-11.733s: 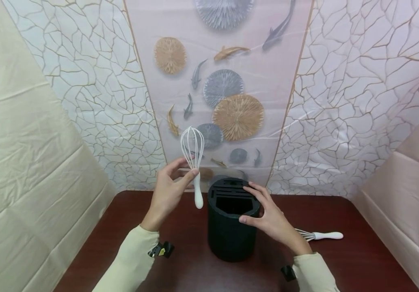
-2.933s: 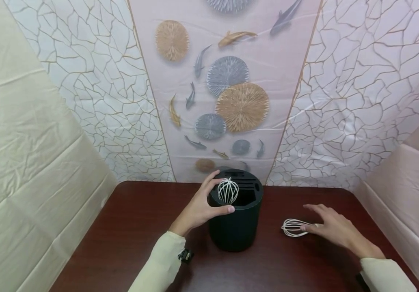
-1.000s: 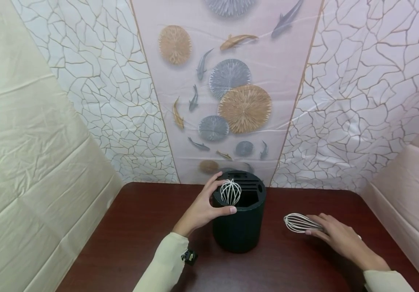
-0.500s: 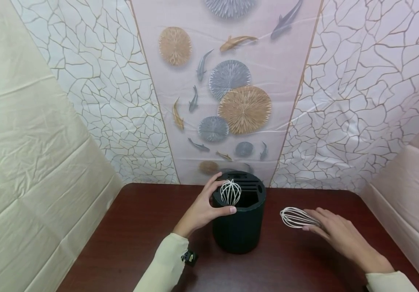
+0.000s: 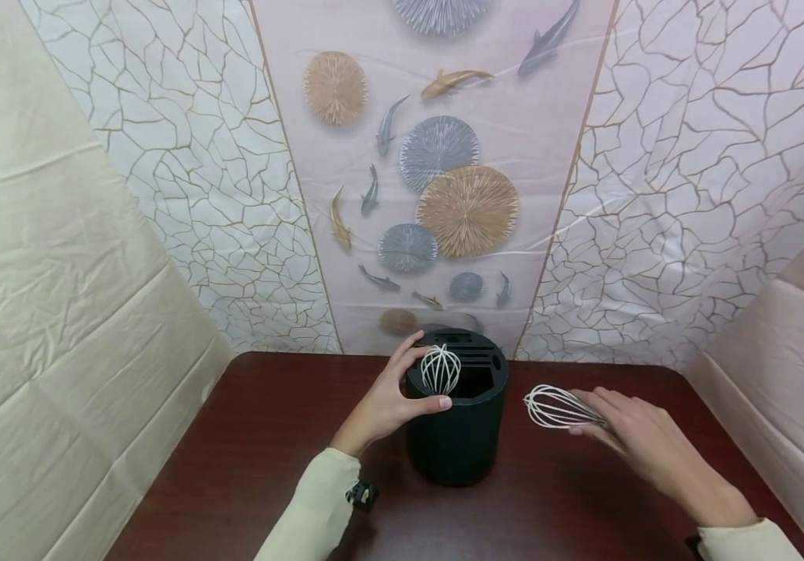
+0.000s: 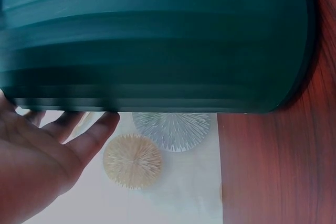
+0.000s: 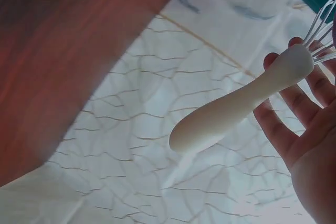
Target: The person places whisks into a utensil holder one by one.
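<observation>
A dark green, ribbed cylindrical utensil holder point(image 5: 454, 448) stands upright on the table, its top divided into slots and a larger opening. My left hand point(image 5: 384, 405) grips its left side near the rim, thumb in front and fingers reaching round the back; the left wrist view shows those fingers against the ribbed wall point(image 6: 157, 40). One white whisk point(image 5: 440, 369) stands in the large opening, wires up, its handle hidden inside. To the right of the holder, my right hand point(image 5: 643, 436) holds a second whisk point(image 5: 555, 407) above the table, wires pointing left. Its white handle point(image 7: 236, 103) shows in the right wrist view.
The dark red-brown wooden table point(image 5: 262, 452) ends at a patterned cloth backdrop point(image 5: 388, 195) with fish and round motifs. Pale cloth walls point(image 5: 58, 312) rise at the left and right.
The left hand first held a whisk in the air; that whisk now stands in the holder. The right hand has left the holder, picked the second whisk off the table and moved it up and left.
</observation>
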The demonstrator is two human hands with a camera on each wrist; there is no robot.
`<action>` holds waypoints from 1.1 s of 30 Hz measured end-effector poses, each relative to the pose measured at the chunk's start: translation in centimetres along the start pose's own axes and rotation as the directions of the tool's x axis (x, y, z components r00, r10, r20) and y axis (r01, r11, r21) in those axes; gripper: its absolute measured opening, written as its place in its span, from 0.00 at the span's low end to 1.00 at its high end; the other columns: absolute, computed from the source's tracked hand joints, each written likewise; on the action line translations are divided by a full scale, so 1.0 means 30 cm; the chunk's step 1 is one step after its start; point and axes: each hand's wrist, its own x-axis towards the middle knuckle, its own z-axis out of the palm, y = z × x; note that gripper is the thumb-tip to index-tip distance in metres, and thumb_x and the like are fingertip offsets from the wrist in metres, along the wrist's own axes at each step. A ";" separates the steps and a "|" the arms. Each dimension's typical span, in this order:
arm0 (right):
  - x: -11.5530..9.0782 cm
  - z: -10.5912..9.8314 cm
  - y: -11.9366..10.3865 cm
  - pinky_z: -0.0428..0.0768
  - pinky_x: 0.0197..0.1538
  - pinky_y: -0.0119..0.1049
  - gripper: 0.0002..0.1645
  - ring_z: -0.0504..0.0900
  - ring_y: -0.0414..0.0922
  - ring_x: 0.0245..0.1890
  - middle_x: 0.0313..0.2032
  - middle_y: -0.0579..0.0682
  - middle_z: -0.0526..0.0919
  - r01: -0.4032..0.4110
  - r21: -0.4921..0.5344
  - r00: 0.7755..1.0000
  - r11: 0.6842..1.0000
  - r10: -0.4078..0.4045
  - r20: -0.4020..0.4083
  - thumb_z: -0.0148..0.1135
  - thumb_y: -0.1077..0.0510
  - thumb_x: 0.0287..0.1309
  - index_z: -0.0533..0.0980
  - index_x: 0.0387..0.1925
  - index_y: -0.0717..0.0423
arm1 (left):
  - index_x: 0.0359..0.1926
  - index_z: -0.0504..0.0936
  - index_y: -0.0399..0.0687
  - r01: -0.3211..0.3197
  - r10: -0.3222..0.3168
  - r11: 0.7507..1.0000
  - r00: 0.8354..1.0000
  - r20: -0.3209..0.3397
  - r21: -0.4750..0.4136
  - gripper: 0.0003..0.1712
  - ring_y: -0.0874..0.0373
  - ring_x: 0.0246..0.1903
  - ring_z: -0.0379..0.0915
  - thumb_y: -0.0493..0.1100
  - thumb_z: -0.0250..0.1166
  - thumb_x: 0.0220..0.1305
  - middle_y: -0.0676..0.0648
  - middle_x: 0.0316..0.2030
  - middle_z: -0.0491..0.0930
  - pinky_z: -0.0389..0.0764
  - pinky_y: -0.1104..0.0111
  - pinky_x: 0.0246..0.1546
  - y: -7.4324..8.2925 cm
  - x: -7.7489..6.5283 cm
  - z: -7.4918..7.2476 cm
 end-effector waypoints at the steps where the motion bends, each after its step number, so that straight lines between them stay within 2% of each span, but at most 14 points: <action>1: 0.006 -0.007 -0.009 0.84 0.41 0.60 0.32 0.88 0.60 0.43 0.50 0.57 0.88 0.013 -0.003 1.000 1.000 -0.013 -0.014 0.77 0.45 0.57 0.82 0.60 0.53 | 0.73 0.71 0.76 0.001 -0.001 1.000 1.000 -0.001 -0.001 0.43 0.54 0.81 0.47 0.61 0.79 0.58 0.66 0.82 0.48 0.58 0.36 0.74 0.001 -0.001 0.000; 5: 0.031 -0.033 -0.047 0.84 0.40 0.57 0.32 0.88 0.56 0.41 0.46 0.54 0.89 0.064 -0.019 0.996 0.998 -0.065 -0.061 0.73 0.42 0.60 0.81 0.60 0.54 | 0.73 0.72 0.76 0.002 -0.002 1.000 1.000 0.000 0.001 0.43 0.54 0.81 0.46 0.61 0.79 0.58 0.66 0.82 0.48 0.58 0.36 0.74 0.001 -0.001 0.000; 8: 0.052 -0.052 -0.074 0.84 0.42 0.56 0.32 0.88 0.54 0.42 0.45 0.53 0.89 0.084 -0.034 0.994 0.996 -0.086 -0.063 0.66 0.37 0.67 0.81 0.60 0.55 | 0.73 0.71 0.76 0.003 -0.003 1.000 1.000 0.000 0.005 0.43 0.54 0.81 0.46 0.61 0.79 0.58 0.66 0.82 0.48 0.57 0.36 0.74 -0.001 -0.002 0.001; 14: 0.091 -0.083 -0.119 0.83 0.41 0.52 0.42 0.86 0.51 0.41 0.44 0.52 0.88 0.124 -0.054 0.987 0.991 -0.129 -0.099 0.40 0.27 0.77 0.81 0.59 0.57 | 0.73 0.71 0.74 0.001 -0.001 1.000 1.000 -0.002 0.001 0.44 0.54 0.81 0.47 0.61 0.80 0.58 0.65 0.83 0.49 0.57 0.36 0.74 -0.006 -0.002 0.001; 17: 0.104 -0.096 -0.135 0.82 0.40 0.51 0.44 0.86 0.50 0.40 0.43 0.51 0.87 0.141 -0.061 0.979 0.988 -0.148 -0.139 0.33 0.28 0.79 0.80 0.59 0.57 | 0.73 0.72 0.74 -0.001 0.001 1.000 1.000 -0.002 -0.005 0.43 0.54 0.81 0.46 0.60 0.80 0.58 0.65 0.83 0.49 0.57 0.37 0.75 -0.008 -0.002 0.000; 24: 0.127 -0.114 -0.162 0.81 0.38 0.50 0.42 0.85 0.50 0.39 0.43 0.50 0.87 0.152 -0.046 0.969 0.987 -0.159 -0.190 0.35 0.29 0.80 0.80 0.61 0.56 | 0.73 0.71 0.76 -0.002 0.002 1.000 1.000 -0.007 -0.001 0.43 0.55 0.81 0.46 0.60 0.80 0.58 0.71 0.81 0.48 0.57 0.38 0.75 -0.010 0.002 0.001; 29: 0.138 -0.117 -0.169 0.80 0.38 0.49 0.41 0.85 0.48 0.39 0.45 0.48 0.88 0.131 -0.006 0.973 0.991 -0.130 -0.192 0.38 0.28 0.78 0.79 0.63 0.53 | 0.73 0.71 0.75 0.002 -0.002 1.000 1.000 -0.009 -0.001 0.43 0.55 0.81 0.47 0.60 0.80 0.58 0.69 0.81 0.49 0.57 0.37 0.75 -0.011 0.002 0.002; 33: 0.145 -0.122 -0.177 0.80 0.37 0.49 0.34 0.84 0.46 0.37 0.46 0.45 0.88 0.095 0.040 0.979 0.995 -0.086 -0.184 0.53 0.31 0.74 0.79 0.64 0.50 | 0.73 0.71 0.76 0.004 -0.004 1.000 1.000 -0.010 -0.003 0.43 0.55 0.80 0.48 0.60 0.80 0.58 0.67 0.82 0.49 0.58 0.37 0.74 -0.009 0.002 0.002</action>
